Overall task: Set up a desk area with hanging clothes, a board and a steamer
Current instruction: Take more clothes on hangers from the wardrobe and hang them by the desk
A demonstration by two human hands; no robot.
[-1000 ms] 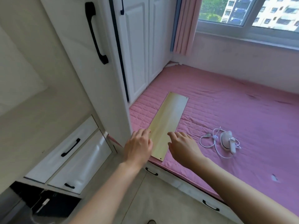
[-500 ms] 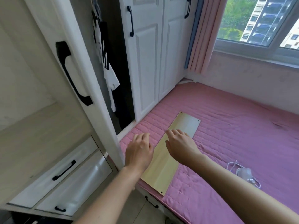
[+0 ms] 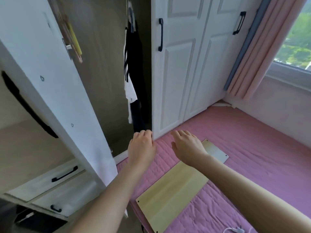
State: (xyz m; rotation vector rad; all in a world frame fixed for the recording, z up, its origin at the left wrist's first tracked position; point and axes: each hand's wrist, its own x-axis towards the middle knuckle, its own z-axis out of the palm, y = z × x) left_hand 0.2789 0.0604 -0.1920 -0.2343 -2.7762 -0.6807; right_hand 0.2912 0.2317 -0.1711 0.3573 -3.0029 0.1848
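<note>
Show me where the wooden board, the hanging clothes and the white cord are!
wooden board [image 3: 170, 194]: head view, on its bare pale middle.
hanging clothes [image 3: 133, 68]: head view, on the dark fabric inside the wardrobe.
white cord [image 3: 235, 230]: head view, on its loop at the bottom edge.

Both bare forearms extend forward. Left hand [image 3: 142, 146] palm down, fingers loosely curled, holding nothing. Right hand [image 3: 187, 146] palm down, fingers straight, slightly spread, holding nothing.
</note>
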